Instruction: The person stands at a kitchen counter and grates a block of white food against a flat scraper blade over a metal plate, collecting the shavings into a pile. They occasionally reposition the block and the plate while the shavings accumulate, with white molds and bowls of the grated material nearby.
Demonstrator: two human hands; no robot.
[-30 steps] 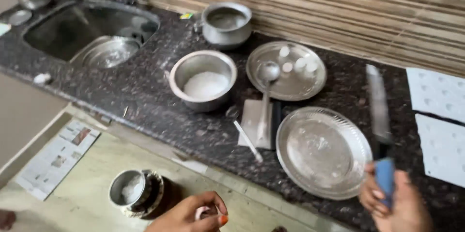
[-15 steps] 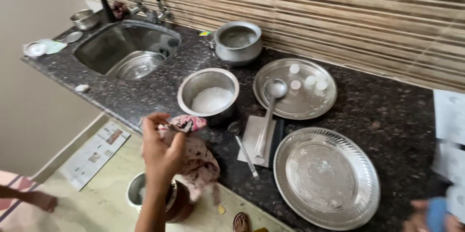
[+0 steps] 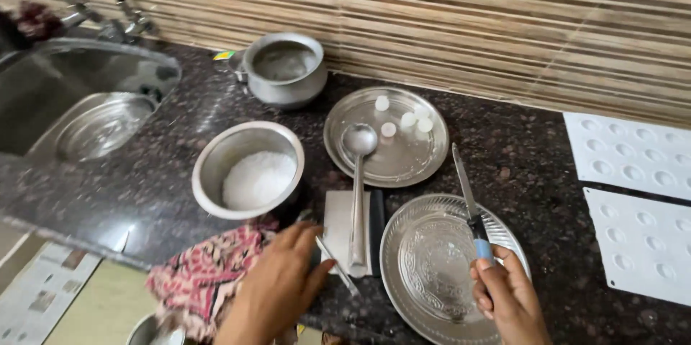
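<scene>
My left hand [image 3: 281, 287] presses a red patterned cloth [image 3: 205, 276] onto the dark granite counter [image 3: 151, 179], just below a steel bowl [image 3: 247, 169] holding white powder. My right hand [image 3: 507, 298] grips the blue handle of a knife [image 3: 469, 204], whose blade points away over an empty steel plate [image 3: 439, 266]. A steel ladle [image 3: 358, 186] lies between the hands across a white block [image 3: 342, 233], its scoop resting on a second steel plate [image 3: 385, 136] that carries several small white balls [image 3: 403, 120].
A steel pot [image 3: 283, 69] stands at the back by the striped wall. A sink [image 3: 79, 100] with a tap and a steel dish inside fills the left. Two white dimpled mould sheets [image 3: 633, 186] lie at the right. Another steel vessel [image 3: 147, 330] sits low beyond the counter edge.
My left hand has come up from below the counter with the cloth and set it on the counter. My right hand has swung the knife in over the empty plate.
</scene>
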